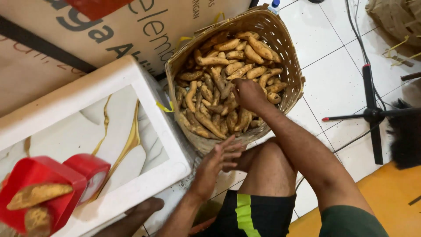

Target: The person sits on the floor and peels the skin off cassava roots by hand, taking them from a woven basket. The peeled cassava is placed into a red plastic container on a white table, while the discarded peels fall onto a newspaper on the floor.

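Right hand point(247, 94) digs into the basket point(289, 48), fingers closing on a tuber point(228, 90); left hand point(219, 160) hovers spread, empty. Best grip one cleanly.

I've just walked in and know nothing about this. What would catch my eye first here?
First, the big woven basket at the top middle, heaped with tan sweet potatoes, with the person's right hand reaching into the pile. The left hand hovers open just below the basket. At the lower left, a red scale holding two more tubers stands on a white marble-patterned table.
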